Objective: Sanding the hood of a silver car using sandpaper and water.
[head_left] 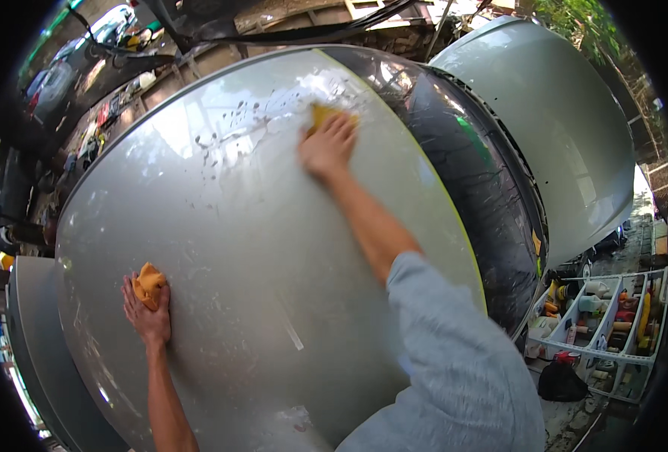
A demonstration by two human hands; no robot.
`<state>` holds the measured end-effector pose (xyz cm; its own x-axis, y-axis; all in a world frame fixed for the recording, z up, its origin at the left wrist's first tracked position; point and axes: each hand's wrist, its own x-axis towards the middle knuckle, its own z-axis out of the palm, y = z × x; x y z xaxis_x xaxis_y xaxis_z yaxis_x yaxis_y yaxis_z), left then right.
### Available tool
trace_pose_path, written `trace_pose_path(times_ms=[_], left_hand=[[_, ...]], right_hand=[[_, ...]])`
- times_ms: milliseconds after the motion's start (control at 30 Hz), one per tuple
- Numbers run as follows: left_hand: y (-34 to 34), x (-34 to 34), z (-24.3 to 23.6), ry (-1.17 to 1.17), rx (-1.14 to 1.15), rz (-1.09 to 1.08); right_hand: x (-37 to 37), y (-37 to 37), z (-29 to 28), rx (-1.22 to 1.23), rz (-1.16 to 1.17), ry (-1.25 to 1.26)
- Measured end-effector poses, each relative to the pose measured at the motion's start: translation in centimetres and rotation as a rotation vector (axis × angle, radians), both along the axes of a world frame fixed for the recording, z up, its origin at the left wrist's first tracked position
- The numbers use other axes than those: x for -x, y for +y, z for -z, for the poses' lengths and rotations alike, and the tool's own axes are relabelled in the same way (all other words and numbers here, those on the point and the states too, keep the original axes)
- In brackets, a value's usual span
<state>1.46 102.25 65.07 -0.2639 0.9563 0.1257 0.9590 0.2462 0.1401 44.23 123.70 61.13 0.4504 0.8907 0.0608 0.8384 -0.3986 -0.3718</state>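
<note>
Both my hands are on a wide, silver-grey car roof (244, 218). My left hand (147, 310) rests near the roof's left side, its fingers around a rumpled orange sponge (150, 285). Farther away and to the right, my right hand (329, 148) presses a yellow sheet (320, 114) flat on the paint; blur hides whether it is sandpaper or cloth. Water drops (236, 117) and wet streaks lie to the left of that hand. Yellow-green masking tape (433, 175) runs along the roof's right edge.
Dark plastic film (473, 166) covers the windshield beyond the tape. The grey hood (533, 128) stands farther right. A white rack (613, 282) of bottles and tools is at lower right, beside a black bag (562, 382). Clutter and a parked car (51, 90) show at upper left.
</note>
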Motion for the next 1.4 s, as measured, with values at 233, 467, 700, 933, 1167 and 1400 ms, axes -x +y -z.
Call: trace_pose_path(times_ms=[233,467,700,933,1167,1400], left_hand=[[0.0,0.8,0.5,-0.019,-0.022,-0.004],[-1.5,2.8,0.3,-0.049,-0.036,-0.019],[0.2,-0.1,0.7,0.0,-0.008,-0.022],[-1.9,0.8,-1.3,-0.011,-0.001,-0.093],[-0.3,-0.9,-0.5,-0.024,0.025,-0.086],[0.7,-1.8,-0.4,-0.026,0.01,-0.064]], right_hand=[[-5.3,2.0,-0.1,0.032,-0.081,0.097],[-2.2,-0.3,1.5,0.061,-0.304,0.0],[2.1,-0.5,1.5,-0.133,-0.41,0.003],[4.5,-10.1,-1.0,-0.279,-0.875,0.132],[7.2,-9.0,-1.1,-0.387,-1.082,0.047],[5.9,-2.2,-1.8,-0.169,-0.895,0.1]])
